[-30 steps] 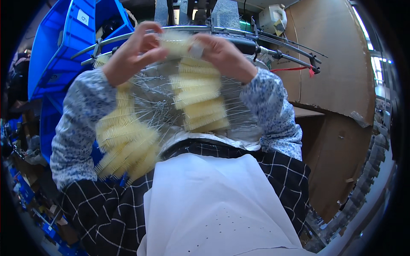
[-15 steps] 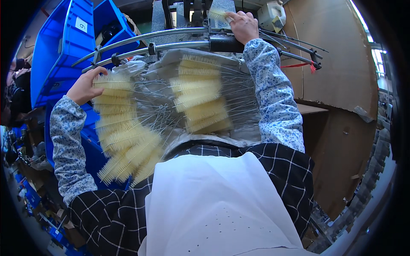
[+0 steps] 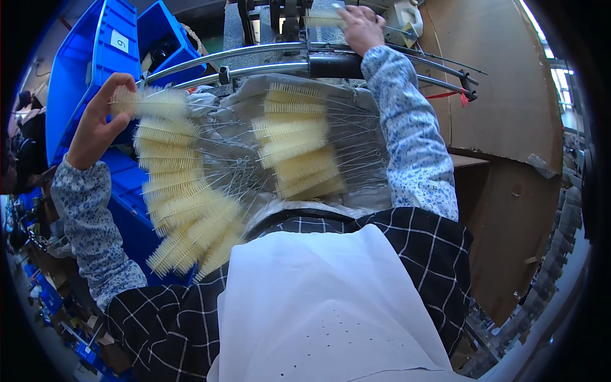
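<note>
Rising to the right of my right hand (image 3: pixel 364 30), brown cardboard (image 3: pixel 503 83) walls off that side. Nearer my body than either grip, a white apron (image 3: pixel 324 299) lies over checked cloth (image 3: pixel 168 331). A blue bin (image 3: pixel 108 44) stands just beyond my left hand (image 3: pixel 98 127). Left of my right hand is a dark machine (image 3: pixel 290 28). Metal rails (image 3: pixel 267 69) curve from near my left fingers across to the near side of my right hand. Close below my left hand runs a curved pile (image 3: pixel 175 172) of cream brushes, wire handles pointing right. Between that pile and my right sleeve (image 3: pixel 410 134) lies a shorter stack (image 3: pixel 296 140) of the same, handles also rightward. Just right of my right hand sits a white jug (image 3: pixel 414 22). My left thumb and fingers hold the bristled end of one blurred brush (image 3: pixel 153 103) at the pile's far end. My right hand pinches another, the right brush (image 3: pixel 323 19), which juts left from my fingertips; blur hides exactly how they sit. A red ribbon (image 3: pixel 463 99) hangs right of my right grip, nearer me.
</note>
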Motion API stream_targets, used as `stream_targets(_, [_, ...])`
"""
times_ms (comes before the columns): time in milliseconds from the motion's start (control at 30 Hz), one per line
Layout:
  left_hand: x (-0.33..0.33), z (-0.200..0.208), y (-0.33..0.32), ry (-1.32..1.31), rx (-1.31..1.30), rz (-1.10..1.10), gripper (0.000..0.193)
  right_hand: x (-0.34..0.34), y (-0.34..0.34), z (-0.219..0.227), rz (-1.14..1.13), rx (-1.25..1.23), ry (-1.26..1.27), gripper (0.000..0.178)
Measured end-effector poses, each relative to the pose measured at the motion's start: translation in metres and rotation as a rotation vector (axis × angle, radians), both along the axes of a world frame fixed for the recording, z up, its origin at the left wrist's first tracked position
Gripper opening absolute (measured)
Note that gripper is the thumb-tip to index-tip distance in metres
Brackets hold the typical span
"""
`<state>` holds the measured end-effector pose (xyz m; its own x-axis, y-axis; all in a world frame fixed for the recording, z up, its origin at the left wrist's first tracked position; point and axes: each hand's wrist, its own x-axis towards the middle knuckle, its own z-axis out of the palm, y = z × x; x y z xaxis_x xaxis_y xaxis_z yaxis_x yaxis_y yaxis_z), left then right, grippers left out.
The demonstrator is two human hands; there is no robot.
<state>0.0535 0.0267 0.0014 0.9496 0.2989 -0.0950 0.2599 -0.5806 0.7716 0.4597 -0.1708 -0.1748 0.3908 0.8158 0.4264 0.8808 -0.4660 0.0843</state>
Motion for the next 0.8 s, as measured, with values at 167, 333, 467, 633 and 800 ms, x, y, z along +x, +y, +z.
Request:
stream_targets(167, [-0.016, 0.019, 0.001, -0.002, 0.084, 0.033, 0.034, -0.001, -0.034, 0.003, -0.298, 0.074, 0.129, 0.04])
stream_targets(333, [-0.022, 0.028, 0.007, -0.089, 0.0, 0.027, 0.031, -0.003, -0.031, -0.003, -0.216, 0.137, 0.326, 0.037])
stream_targets(467, [-0.025, 0.037, 0.01, -0.099, 0.067, -0.021, 0.032, -0.015, -0.018, -0.004, -0.2, 0.132, 0.327, 0.035])
stream_targets(633, [-0.034, 0.046, 0.004, -0.099, 0.057, 0.013, 0.033, -0.044, 0.011, -0.005, -0.18, 0.101, 0.328, 0.035])
stream_targets(800, [-0.028, 0.041, 0.005, -0.069, 0.013, 0.027, 0.03, -0.091, 0.046, 0.012, -0.23, 0.015, 0.352, 0.027])
